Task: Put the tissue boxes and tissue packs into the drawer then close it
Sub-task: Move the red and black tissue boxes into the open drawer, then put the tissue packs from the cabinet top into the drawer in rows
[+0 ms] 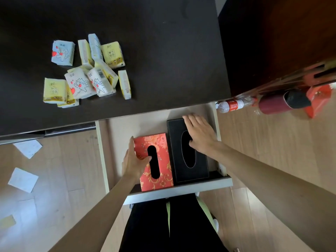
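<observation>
The pale drawer (pixel 181 190) stands pulled out under the dark desk. Inside it lie two tissue boxes side by side: a red floral box (pixel 160 179) on the left and a black box (pixel 180 160) on the right. My left hand (pixel 134 160) grips the red box at its left side, thumb on top beside the slot. My right hand (pixel 200 131) lies flat on the far right part of the black box, fingers spread. Several small tissue packs (pixel 87 70), yellow ones and white ones with cat drawings, lie scattered on the desk's left part.
The dark desk top (pixel 163 51) fills the upper view. White paper sheets (pixel 23 179) lie on the wooden floor at left. A bottle (pixel 232 105), a dark red cylinder (pixel 280 104) and red items sit on the floor at right beside a brown cabinet.
</observation>
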{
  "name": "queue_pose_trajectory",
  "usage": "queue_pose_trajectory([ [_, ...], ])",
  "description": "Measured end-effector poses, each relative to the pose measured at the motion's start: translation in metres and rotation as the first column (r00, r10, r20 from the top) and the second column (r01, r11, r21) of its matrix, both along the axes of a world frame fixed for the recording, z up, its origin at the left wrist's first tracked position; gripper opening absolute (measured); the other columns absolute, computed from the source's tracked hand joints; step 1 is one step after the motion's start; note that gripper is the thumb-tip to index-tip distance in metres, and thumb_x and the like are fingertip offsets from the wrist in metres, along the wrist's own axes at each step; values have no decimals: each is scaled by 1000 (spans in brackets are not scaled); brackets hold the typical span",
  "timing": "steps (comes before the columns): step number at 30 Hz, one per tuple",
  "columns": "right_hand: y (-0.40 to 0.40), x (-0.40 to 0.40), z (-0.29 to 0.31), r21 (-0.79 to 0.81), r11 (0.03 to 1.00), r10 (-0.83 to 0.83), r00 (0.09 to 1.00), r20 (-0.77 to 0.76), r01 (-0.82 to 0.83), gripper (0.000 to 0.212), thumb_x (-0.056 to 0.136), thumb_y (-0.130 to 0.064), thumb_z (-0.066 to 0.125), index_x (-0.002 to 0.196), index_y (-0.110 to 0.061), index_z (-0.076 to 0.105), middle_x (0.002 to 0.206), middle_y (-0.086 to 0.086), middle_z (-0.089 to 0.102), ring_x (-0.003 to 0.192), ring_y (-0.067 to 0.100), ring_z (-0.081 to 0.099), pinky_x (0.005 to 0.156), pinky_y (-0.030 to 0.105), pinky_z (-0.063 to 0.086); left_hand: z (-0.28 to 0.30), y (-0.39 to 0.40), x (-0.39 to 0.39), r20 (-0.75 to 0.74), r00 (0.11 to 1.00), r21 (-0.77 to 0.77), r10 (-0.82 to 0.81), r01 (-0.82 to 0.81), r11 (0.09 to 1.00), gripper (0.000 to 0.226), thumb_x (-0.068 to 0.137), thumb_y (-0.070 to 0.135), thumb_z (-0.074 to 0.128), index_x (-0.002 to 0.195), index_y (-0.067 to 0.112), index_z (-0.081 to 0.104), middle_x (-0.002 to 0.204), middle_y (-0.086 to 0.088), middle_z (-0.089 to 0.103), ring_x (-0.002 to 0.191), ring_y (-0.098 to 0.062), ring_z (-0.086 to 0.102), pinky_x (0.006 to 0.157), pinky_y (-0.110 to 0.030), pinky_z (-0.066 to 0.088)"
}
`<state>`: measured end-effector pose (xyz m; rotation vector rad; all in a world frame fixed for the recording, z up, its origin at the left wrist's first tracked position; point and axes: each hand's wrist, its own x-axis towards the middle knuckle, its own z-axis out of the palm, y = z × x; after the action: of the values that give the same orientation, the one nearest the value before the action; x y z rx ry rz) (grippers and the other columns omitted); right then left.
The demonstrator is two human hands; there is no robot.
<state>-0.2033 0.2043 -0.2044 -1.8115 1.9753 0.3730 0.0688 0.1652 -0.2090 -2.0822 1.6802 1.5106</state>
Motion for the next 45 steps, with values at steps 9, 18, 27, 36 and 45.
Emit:
queue_pose_trajectory([
  [9, 15, -36, 11, 67, 998, 10, 999, -51, -6, 106, 85, -24, 77, 163, -2, 10, 170, 19, 19, 159, 32, 17, 130, 43, 11, 11, -3, -12, 5, 999, 28, -37, 37, 999, 111, 83, 7, 78, 157, 40, 2, 133, -9, 55, 107, -23, 58, 88, -47, 52],
  [18, 23, -44, 6, 33, 999, 6, 1000, 22, -6, 104, 84, -19, 78, 164, -3, 14, 170, 17, 23, 159, 31, 20, 130, 43, 13, 13, 17, -61, 26, 997, 11, -67, 66, 998, 95, 78, 10, 81, 145, 39, 21, 121, -7, 61, 102, -29, 63, 81, -44, 53],
  [27, 17, -43, 11, 96, 995, -31, 998, 55, 25, 104, 87, -19, 75, 164, -4, 7, 172, 18, 14, 160, 32, 12, 130, 44, 10, 31, 12, -68, 31, 998, 111, -57, 53, 992, 96, 84, 19, 77, 152, 39, 13, 130, -1, 62, 113, -28, 63, 89, -44, 55],
  [36, -7, -12, 46, 32, 921, -375, 864, 337, 387, 50, 95, -20, 65, 143, -8, 56, 144, 8, 57, 138, 26, 49, 110, 38, 45, 50, -17, -51, -37, 993, 221, 109, -98, 970, 54, 93, 17, 56, 145, 26, 47, 128, -2, 66, 89, -17, 67, 68, -32, 55],
  [45, -108, 60, 86, 90, 740, -482, 432, 762, 666, 25, 99, -18, 61, 122, -29, 66, 110, -16, 71, 104, 3, 66, 85, 22, 52, 110, -131, 16, -300, 935, -306, 189, -282, 909, 29, 92, 4, 59, 101, 27, 72, 102, 14, 72, 96, -3, 67, 79, -20, 54],
])
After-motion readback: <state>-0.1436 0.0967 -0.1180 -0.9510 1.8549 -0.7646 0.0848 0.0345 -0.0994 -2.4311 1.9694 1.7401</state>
